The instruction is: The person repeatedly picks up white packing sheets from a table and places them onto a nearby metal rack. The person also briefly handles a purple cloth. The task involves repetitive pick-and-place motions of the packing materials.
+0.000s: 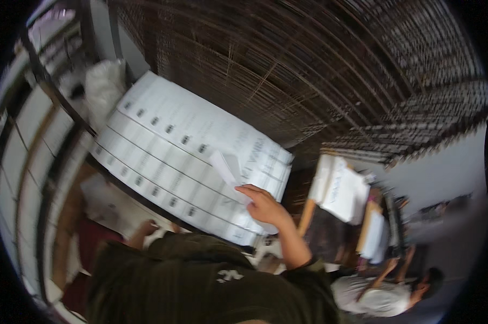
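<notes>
A tilted board or table surface fills the middle, covered by large white printed sheets (174,124) with rows of small dark marks and large lettering. Over its right part is my right hand (263,205), closed on a white strip of paper (226,168) that looks folded. The paper slants up and left from my fingers, above the printed sheets. Low on the left, beside my body and below the board's near edge, is my left hand (148,225). It is small and blurred, so its fingers and anything in them cannot be made out.
Dark slatted racks or screens (287,65) rise behind the board. A white plastic bundle (104,89) sits at the back left, next to a metal frame (60,97). At right stands another table with white sheets (344,189). Beyond it is a person in a light shirt (379,294).
</notes>
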Motion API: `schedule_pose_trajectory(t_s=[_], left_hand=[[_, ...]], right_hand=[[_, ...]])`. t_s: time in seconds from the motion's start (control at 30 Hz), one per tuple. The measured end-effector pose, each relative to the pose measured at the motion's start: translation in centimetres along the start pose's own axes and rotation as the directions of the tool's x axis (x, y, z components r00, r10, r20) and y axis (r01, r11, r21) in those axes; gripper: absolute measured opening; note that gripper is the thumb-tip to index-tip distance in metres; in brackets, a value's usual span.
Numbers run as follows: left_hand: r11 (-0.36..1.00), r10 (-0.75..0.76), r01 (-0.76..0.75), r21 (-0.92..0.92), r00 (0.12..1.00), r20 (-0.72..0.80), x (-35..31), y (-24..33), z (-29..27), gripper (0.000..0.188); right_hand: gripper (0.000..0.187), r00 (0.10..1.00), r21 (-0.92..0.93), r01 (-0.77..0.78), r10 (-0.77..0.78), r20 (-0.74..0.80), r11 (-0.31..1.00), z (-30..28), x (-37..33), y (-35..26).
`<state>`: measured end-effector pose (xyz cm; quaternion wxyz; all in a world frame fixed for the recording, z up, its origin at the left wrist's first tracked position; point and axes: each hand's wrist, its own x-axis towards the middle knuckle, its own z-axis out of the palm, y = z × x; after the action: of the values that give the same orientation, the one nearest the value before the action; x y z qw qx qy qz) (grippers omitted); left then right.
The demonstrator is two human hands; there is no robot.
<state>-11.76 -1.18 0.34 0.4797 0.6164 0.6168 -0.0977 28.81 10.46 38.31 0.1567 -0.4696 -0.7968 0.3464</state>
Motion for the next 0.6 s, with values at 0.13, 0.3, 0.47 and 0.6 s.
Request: schedule_pose_trajectory(t_s=[0.13, 0.3, 0.47, 0.6], left_hand=[[0.923, -0.056, 0.055, -0.38, 0.998, 0.01, 1.7, -0.3, 3.7, 0.054], [0.979, -0.173, 0.159, -0.131, 0.98, -0.102, -2.6, 3.4, 4.9, 0.056], [0.941, -0.317, 0.309, -0.138, 0.948, -0.039, -7.8, 6.7, 5.1, 0.056], [0.904, -0.411, 0.399, -0.153, 0.91, -0.054, -12.0, 5.6, 8.6, 0.056]], right_hand=[[0.049, 0.986, 0.044, 0.166, -0.165, -0.023, 0.985, -0.1, 1.5, 1.3], [0.055, 0.963, 0.344, 0.112, -0.016, -0.269, 0.932, -3.8, 2.3, 5.4], [0.063, 0.807, 0.639, -0.09, 0.432, -0.402, 0.764, -1.3, -1.3, 20.8], [0.063, 0.658, 0.766, 0.007, 0.574, -0.488, 0.643, 4.4, -3.1, 33.1]])
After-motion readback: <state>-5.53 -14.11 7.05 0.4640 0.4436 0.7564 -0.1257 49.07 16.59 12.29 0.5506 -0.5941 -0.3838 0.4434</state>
